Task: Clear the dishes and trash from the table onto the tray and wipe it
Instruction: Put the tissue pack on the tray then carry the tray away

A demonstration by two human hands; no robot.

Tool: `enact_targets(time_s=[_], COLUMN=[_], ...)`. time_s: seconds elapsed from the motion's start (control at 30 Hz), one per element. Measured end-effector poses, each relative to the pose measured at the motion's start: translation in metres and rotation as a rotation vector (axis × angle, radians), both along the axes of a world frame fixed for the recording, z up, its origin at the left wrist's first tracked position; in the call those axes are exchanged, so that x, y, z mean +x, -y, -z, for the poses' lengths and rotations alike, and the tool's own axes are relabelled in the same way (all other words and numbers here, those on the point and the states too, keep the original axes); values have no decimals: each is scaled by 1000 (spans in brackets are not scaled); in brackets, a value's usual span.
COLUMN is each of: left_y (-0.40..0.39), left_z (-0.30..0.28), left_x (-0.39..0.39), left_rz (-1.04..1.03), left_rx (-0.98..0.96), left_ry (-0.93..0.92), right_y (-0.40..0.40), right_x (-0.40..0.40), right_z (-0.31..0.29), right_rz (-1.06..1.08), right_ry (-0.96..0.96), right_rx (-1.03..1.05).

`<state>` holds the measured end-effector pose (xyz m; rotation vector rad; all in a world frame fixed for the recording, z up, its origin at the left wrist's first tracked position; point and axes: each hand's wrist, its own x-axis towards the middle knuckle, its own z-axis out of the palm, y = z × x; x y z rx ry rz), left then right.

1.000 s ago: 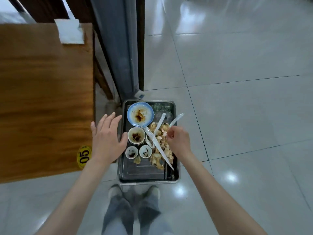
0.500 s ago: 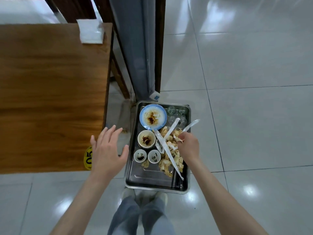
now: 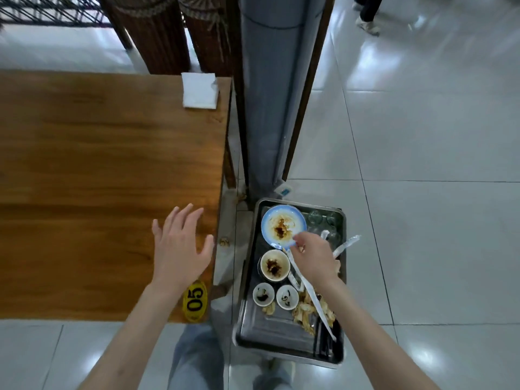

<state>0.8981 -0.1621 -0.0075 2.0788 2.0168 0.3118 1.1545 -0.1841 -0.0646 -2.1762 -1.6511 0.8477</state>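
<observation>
The wooden table (image 3: 98, 192) fills the left of the view, bare but for a folded white cloth (image 3: 199, 90) at its far right corner and a yellow oval tag marked 05 (image 3: 195, 304) at its near right corner. Just right of the table, on the tiled floor (image 3: 422, 164), sits a rectangular metal tray (image 3: 253, 330) at the foot of a grey pillar (image 3: 274, 94).

On the tray, a blue-rimmed plate (image 3: 283, 225) smeared with brown sauce lies at the far end, with clear glasses (image 3: 315, 216) beside it to the right. Nearer is a white bowl (image 3: 274, 266) with sauce residue, then two small sauce dishes (image 3: 263, 295) side by side. Food scraps (image 3: 305, 312) and long clear plastic wrappers (image 3: 312, 299) lie along the tray's right half.

The left hand (image 3: 181, 246) hovers over the table's right edge, fingers spread and holding nothing. The right hand (image 3: 315, 258) reaches over the tray, its fingertips (image 3: 297, 240) curled together at the plate's near right rim; whether they pinch the rim or a wrapper cannot be told. The bowl sits just left of that hand.
</observation>
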Motion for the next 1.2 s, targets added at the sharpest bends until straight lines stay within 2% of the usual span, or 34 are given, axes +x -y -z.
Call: enact_targets(time_s=[0.3, 0.47, 0.63, 0.8, 0.93, 1.2], left_y=[-121, -218, -328, -389, -410, -423], left_z=[1, 29, 57, 82, 93, 89], left_x=[-98, -136, -137, -124, -112, -101], left_rz=[156, 218, 267, 407, 511, 460], left_rx=[46, 118, 183, 228, 169, 134], left_ry=[-48, -88, -82, -147, -232, -218], right_y=[-122, -199, -249, -268, -267, -243], right_x=[-146, -205, -215, -215, -220, -224], right_z=[-38, -24, 6, 22, 24, 24], right_rz=[-35, -34, 6, 31, 53, 57], right_ry=[-88, 41, 122, 166, 162, 144], right_rx=[207, 233, 216, 200, 209, 219])
